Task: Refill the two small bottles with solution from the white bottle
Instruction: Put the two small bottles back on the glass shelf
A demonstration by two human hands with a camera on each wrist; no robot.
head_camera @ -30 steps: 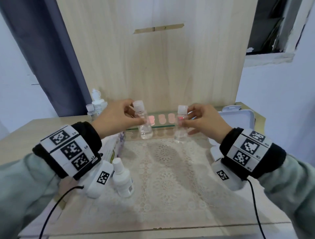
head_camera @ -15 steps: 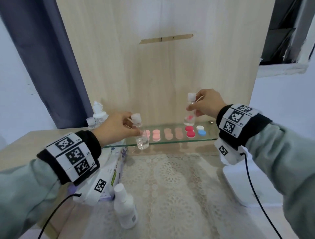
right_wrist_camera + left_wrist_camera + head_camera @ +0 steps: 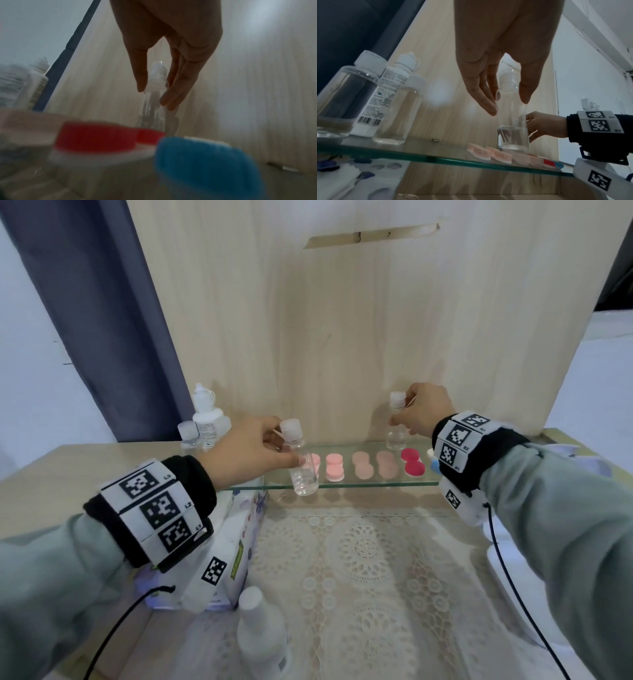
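Both small bottles are clear plastic with white caps, each holding a shallow layer of clear liquid. The left hand (image 3: 246, 453) grips the left small bottle (image 3: 303, 470) by its neck at the near edge of the glass shelf (image 3: 359, 484). The right hand (image 3: 423, 409) pinches the right small bottle (image 3: 395, 436), upright at the shelf's far right; the white bottle (image 3: 262, 642) stands near, on the lace mat (image 3: 370, 577).

Clear small bottles (image 3: 304, 474) (image 3: 395, 436) with white caps; opaque white bottle (image 3: 262, 635); pale and deeper pink round cases (image 3: 335, 467), a red case (image 3: 412, 463), a blue one (image 3: 202, 159); green-edged glass shelf (image 3: 359, 483); cream lace mat (image 3: 370, 577); black-and-white checker-tag wristbands (image 3: 154, 508); grey-green sleeves (image 3: 561, 535); navy curtain (image 3: 85, 302).
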